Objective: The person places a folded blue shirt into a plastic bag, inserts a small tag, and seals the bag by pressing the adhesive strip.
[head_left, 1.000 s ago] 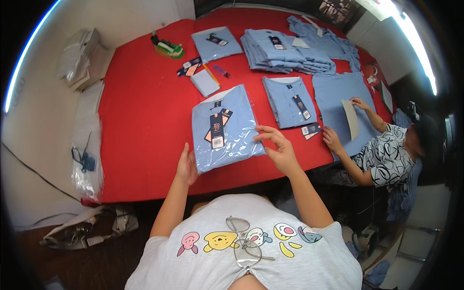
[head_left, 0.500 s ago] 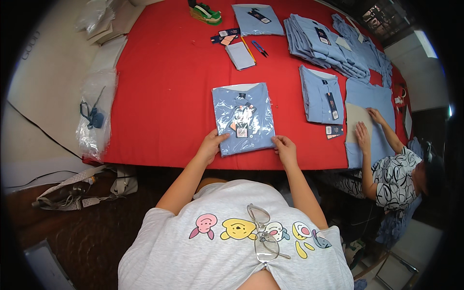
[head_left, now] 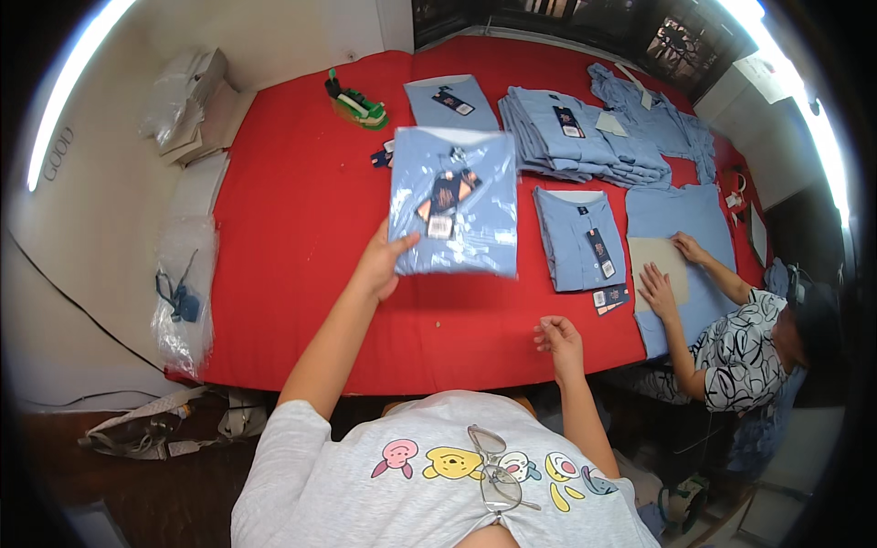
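Note:
My left hand (head_left: pixel 382 265) grips the lower left corner of a folded light-blue shirt in a clear plastic bag (head_left: pixel 457 201) and holds it up above the red table (head_left: pixel 292 210). A dark hang tag shows on the bag's front. My right hand (head_left: pixel 559 336) hovers near the table's front edge with its fingers loosely curled and nothing in it.
A folded blue shirt with a tag (head_left: pixel 581 237) lies to the right, a stack of folded shirts (head_left: pixel 574 135) behind it, another folded shirt (head_left: pixel 450 100) at the back. A co-worker's hands (head_left: pixel 671 269) press cardboard onto a spread shirt. A green tape dispenser (head_left: pixel 358 102) stands far left.
The bagged shirt lay flat near the table's front edge under both hands; now my left hand alone has lifted it away from me, and my right hand has let go.

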{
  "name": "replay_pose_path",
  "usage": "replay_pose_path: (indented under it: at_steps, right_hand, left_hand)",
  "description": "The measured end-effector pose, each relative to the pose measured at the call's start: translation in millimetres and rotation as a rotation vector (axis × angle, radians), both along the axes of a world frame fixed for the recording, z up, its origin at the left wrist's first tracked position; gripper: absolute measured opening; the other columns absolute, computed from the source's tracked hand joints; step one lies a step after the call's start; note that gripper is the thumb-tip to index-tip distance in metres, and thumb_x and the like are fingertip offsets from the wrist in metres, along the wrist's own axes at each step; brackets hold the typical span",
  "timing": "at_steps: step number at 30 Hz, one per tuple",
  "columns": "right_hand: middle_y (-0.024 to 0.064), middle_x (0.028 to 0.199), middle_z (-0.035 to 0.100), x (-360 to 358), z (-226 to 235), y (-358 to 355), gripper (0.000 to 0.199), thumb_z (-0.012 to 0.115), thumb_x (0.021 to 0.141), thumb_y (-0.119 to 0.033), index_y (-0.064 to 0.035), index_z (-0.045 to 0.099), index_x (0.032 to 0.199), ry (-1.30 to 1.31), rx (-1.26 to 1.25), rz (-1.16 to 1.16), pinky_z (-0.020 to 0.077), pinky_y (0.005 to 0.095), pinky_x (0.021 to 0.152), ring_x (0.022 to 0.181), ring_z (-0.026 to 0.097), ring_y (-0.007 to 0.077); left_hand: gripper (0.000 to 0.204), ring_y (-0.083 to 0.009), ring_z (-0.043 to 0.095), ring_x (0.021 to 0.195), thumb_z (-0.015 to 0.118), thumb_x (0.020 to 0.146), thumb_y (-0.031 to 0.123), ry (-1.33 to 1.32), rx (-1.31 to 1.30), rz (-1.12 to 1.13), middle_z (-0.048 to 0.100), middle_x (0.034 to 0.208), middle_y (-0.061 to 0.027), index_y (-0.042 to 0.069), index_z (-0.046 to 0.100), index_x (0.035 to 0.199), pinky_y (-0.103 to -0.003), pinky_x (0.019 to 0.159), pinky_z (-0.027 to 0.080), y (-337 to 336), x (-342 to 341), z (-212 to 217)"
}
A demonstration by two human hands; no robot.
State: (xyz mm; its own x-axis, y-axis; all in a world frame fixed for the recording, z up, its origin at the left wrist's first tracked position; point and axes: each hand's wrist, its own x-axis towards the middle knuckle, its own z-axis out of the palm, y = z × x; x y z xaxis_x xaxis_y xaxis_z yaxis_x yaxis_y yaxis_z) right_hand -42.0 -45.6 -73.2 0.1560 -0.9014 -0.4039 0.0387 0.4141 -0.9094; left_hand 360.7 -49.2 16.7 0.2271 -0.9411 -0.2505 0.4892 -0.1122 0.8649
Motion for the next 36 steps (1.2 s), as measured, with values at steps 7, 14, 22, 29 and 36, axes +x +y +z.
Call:
replay_pose_path:
  at_steps: [7,14,22,29,36]
  right_hand:
    - [0.0046,0.108,0.073,-64.2,-1.9,-78.3,0.028,0.075,0.104,-0.015,-0.0044,0.065,0.129,0.07,-0.02,-0.376,0.0536,0.0255,0.065,0.084,0.069,0.0106]
    - [0.0132,0.111,0.073,-117.9,-23.1,-188.3,0.037,0.081,0.099,-0.018,0.0049,0.068,0.125,0.637,-0.555,-0.314,0.0579,0.0364,0.091,0.1,0.071,0.024]
    - [0.0345,0.134,0.071,-78.1,-24.5,-258.1,0.076,0.079,0.097,-0.05,0.0105,0.065,0.141,0.952,-0.351,-0.21,0.0533,0.0447,0.108,0.13,0.069,0.043]
    - [0.0379,0.135,0.069,-32.3,-50.1,-199.0,0.073,0.076,0.102,-0.044,0.0149,0.062,0.142,0.819,-0.402,-0.125,0.0517,0.0433,0.11,0.132,0.069,0.0411]
    - [0.0237,0.096,0.076,17.6,-38.2,-77.2,0.036,0.073,0.107,-0.029,0.0073,0.068,0.109,0.575,-0.39,0.004,0.0557,0.0401,0.081,0.085,0.071,0.0246]
  left_hand:
    - [0.057,-0.0291,0.072,0.119,0.073,0.1,0.002,-0.217,-0.244,0.141,0.069,0.135,-0.0162,0.001,0.047,0.151,-0.048,0.095,0.063,-240.1,94.7,-7.1]
    - [0.097,-0.0491,0.048,0.15,0.085,0.089,0.023,-1.676,0.499,-0.117,0.039,0.169,-0.0314,0.02,0.034,0.172,-0.057,0.119,0.045,-286.9,72.6,-86.6]
    - [0.045,-0.046,0.055,0.133,0.077,0.096,0.016,-1.362,-0.09,0.174,0.059,0.137,-0.0279,-0.003,0.06,0.133,-0.052,0.117,0.042,-165.2,-70.6,-104.3]
    - [0.069,-0.0144,0.067,0.101,0.071,0.107,0.011,-0.487,-0.003,-0.238,0.067,0.126,-0.0123,-0.002,0.037,0.165,-0.028,0.094,0.055,-82.0,-176.7,-127.1]
    - [0.049,-0.0104,0.064,0.085,0.078,0.1,0.004,-0.494,0.166,-0.239,0.065,0.099,-0.0051,-0.006,0.055,0.141,-0.026,0.074,0.053,30.4,-122.8,-138.2]
